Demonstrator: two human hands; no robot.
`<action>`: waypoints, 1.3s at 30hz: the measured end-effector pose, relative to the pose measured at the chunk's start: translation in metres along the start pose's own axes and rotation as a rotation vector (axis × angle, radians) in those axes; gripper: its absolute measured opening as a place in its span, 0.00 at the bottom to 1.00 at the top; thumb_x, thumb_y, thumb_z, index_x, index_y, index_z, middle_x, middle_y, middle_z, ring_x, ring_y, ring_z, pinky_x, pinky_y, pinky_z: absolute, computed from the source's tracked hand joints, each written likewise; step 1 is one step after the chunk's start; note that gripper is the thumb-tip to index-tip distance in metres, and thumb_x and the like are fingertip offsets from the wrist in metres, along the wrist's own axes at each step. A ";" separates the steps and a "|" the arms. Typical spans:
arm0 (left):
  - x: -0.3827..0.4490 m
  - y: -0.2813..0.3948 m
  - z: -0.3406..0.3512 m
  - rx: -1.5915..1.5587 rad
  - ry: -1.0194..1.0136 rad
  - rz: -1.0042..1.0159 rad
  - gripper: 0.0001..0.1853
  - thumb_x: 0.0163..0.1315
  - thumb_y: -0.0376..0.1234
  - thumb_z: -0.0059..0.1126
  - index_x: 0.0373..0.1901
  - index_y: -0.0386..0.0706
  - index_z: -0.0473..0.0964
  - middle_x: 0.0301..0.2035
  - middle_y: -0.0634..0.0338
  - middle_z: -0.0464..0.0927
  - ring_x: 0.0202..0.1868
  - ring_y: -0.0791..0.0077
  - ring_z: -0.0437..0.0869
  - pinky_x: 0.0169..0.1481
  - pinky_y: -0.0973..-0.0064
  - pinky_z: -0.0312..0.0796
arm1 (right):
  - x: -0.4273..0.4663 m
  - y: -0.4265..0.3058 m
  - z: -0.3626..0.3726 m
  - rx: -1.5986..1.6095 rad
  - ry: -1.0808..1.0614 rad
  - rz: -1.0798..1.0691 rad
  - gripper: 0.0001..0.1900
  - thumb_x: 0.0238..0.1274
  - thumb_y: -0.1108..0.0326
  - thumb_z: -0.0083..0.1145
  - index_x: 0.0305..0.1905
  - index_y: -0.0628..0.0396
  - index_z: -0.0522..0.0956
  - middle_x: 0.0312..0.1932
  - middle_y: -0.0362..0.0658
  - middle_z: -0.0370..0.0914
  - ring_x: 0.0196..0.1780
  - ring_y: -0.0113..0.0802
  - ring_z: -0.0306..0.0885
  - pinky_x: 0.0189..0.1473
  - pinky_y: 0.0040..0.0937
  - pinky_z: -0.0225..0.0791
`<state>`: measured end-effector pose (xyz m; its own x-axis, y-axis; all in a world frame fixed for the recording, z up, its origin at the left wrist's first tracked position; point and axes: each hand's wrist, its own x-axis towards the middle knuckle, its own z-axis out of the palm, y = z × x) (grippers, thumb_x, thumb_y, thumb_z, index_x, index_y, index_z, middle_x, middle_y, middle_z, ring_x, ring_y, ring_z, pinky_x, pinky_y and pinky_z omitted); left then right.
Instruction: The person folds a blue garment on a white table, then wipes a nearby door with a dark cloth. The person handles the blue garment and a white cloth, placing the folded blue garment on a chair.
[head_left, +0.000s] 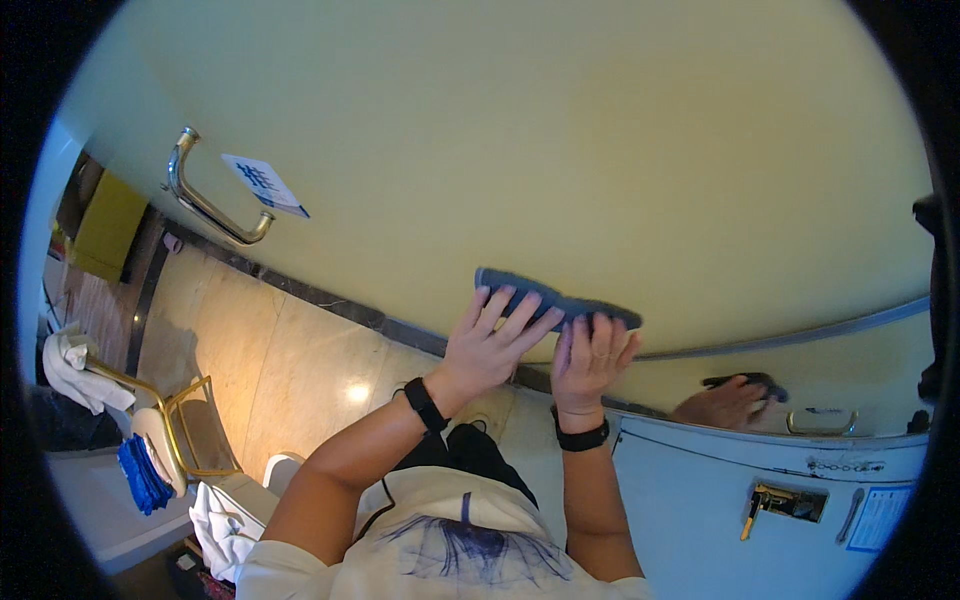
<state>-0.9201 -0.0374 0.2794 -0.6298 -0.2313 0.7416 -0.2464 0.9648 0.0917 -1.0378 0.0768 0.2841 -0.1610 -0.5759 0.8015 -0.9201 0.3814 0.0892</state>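
A folded dark blue-grey cloth (559, 298) lies against the pale yellow door panel (600, 150). My left hand (499, 334) presses on the cloth's left part with its fingers spread. At the cloth's right part, the fingertips of my right hand (594, 352) rest on its lower edge. Both hands are side by side, nearly touching, and both wrists bear black bands. A curved metal door handle (217, 210) is fixed to the panel at the left, beside a small white sign (265, 184) that bears writing.
A white door (675, 480) with a brass lever handle (757, 510) is at the lower right. A mirror-like strip (847, 375) shows a hand's reflection. Lower left, a gold-framed chair (172, 420) holds blue folded cloth (142, 474); white towels (82, 371) hang nearby. Tiled floor (247, 330) lies below.
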 end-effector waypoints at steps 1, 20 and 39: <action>-0.010 0.001 0.007 -0.018 -0.051 0.021 0.25 0.59 0.33 0.48 0.61 0.55 0.72 0.61 0.61 0.65 0.63 0.57 0.64 0.69 0.57 0.57 | -0.014 0.001 0.005 0.008 -0.029 -0.006 0.17 0.56 0.71 0.61 0.52 0.55 0.75 0.57 0.48 0.72 0.63 0.53 0.67 0.69 0.60 0.45; 0.000 0.055 0.038 -0.006 -0.068 0.120 0.25 0.57 0.36 0.53 0.59 0.58 0.73 0.59 0.62 0.63 0.60 0.60 0.61 0.66 0.60 0.61 | -0.035 0.029 -0.014 0.026 0.063 0.208 0.18 0.58 0.75 0.60 0.54 0.60 0.74 0.59 0.57 0.64 0.60 0.54 0.65 0.60 0.49 0.62; -0.027 0.071 0.072 -0.066 -0.022 0.104 0.20 0.56 0.40 0.52 0.52 0.58 0.76 0.58 0.68 0.66 0.57 0.65 0.65 0.63 0.65 0.64 | -0.076 0.038 0.006 -0.096 0.014 0.200 0.18 0.64 0.62 0.56 0.52 0.62 0.71 0.57 0.59 0.63 0.57 0.58 0.64 0.58 0.54 0.62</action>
<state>-0.9733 0.0286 0.2182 -0.6653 -0.1314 0.7349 -0.1303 0.9897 0.0590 -1.0625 0.1309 0.2227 -0.3315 -0.4715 0.8172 -0.8317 0.5549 -0.0172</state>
